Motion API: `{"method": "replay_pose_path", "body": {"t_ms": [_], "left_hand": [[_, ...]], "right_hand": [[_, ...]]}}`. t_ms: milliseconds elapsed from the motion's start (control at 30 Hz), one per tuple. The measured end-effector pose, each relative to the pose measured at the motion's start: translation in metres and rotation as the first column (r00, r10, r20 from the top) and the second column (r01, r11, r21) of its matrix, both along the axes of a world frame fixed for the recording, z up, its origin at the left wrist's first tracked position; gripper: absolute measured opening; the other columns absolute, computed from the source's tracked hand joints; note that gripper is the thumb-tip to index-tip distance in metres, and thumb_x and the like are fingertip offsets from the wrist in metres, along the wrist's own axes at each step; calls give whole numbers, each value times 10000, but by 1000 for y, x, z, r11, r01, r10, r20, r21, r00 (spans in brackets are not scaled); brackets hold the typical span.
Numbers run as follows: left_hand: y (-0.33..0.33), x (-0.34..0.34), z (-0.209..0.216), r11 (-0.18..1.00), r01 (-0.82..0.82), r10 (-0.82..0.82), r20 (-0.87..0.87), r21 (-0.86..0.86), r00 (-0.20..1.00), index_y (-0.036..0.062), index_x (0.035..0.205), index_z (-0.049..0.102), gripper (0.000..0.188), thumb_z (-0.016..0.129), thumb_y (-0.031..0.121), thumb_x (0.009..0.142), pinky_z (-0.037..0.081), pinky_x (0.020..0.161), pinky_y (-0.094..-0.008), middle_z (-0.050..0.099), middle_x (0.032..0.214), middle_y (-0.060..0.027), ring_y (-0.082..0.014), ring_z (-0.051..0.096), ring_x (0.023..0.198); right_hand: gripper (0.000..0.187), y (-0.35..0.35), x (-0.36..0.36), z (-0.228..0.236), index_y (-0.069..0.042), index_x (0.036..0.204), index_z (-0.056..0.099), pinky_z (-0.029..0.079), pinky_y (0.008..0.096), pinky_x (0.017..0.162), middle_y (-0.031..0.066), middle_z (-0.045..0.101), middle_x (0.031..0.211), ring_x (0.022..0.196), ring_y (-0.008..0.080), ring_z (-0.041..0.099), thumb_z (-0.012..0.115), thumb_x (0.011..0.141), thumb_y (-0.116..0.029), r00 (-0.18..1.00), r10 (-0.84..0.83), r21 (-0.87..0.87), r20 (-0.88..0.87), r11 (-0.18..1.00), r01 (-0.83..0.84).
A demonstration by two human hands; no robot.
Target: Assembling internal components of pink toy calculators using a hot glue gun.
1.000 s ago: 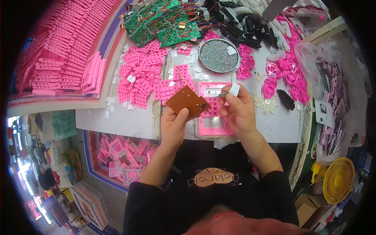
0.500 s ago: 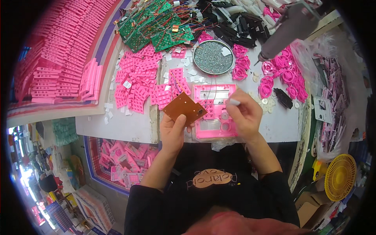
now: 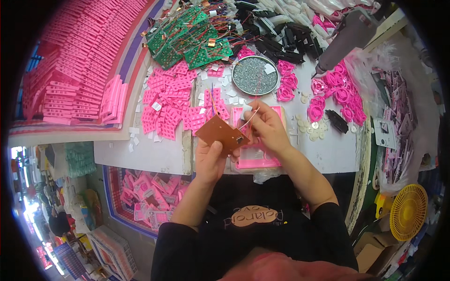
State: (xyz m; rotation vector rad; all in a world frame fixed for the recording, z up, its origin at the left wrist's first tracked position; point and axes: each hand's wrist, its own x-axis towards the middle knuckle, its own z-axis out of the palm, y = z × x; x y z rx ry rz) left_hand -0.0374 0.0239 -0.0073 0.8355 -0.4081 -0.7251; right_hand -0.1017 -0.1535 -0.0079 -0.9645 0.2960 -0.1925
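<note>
Case (image 3: 258, 163) below right fingers, board (image 3: 220, 134) in left: looks like the wire-handling step.
Case lies flat, partly hidden by the right hand (image 3: 268, 127). Left hand (image 3: 209, 159) clamps the board, thumb on top. Right fingertips seem to pinch the pale wire (image 3: 247, 124) at the board's edge; white tab (image 3: 246, 109) beside them. Next move likely calls for a steady board, slack wire.

Left head-worn fisheye — facing down, near above worktable (image 3: 330, 152).
</note>
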Motion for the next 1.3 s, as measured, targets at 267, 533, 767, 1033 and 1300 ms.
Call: {"method": "replay_pose_path", "body": {"t_ms": [267, 533, 767, 1033, 1300], "left_hand": [[6, 13, 11, 998, -65, 64, 229, -4, 971, -32, 1286, 524, 294, 502, 148, 1054, 521, 644, -273, 688, 1033, -152, -160, 631, 756], [48, -4, 10, 937, 25, -99, 199, 347, 975, -59, 1212, 596, 234, 495, 71, 1046, 508, 634, -259, 682, 943, -125, -143, 628, 727], [40, -16, 25, 708, 116, -669, 608, 697, 427, 109, 1162, 651, 231, 637, 210, 955, 530, 790, -456, 663, 987, -126, -372, 644, 942], [20, -33, 23, 928, 71, -357, 816, 366, 454, 54, 953, 595, 153, 703, 148, 898, 490, 616, -417, 564, 833, -103, -332, 602, 748], [27, -43, 15, 877, 176, -480, 801, 447, 357, 90, 991, 611, 221, 723, 248, 886, 521, 637, -413, 577, 859, -77, -298, 628, 768]], "right_hand": [[309, -12, -10, 40, 2, 1260, 600, 361, 214, 438, 41, 632, 672, 465, 69, 498, 612, 984, -137, 943, 324, 75, -71, 945, -319], [226, -43, -152, 44, 6, 912, 648, 384, 210, 453, 107, 682, 724, 523, 104, 587, 558, 1020, -171, 924, 362, -71, -125, 925, -373], [661, -59, -254, 51, 16, 1380, 527, 501, 380, 925, 173, 643, 1253, 1130, 311, 625, 780, 803, -181, 815, -313, -873, -488, 192, -449], [370, -7, -155, 53, -4, 1150, 648, 465, 453, 645, 122, 601, 807, 704, 361, 573, 771, 813, -91, 931, 291, -957, -220, 121, -264], [694, -18, -100, 70, -24, 1395, 592, 455, 472, 980, 199, 580, 1328, 1150, 373, 554, 708, 883, -478, 805, 563, -833, -189, 342, -435]]}}
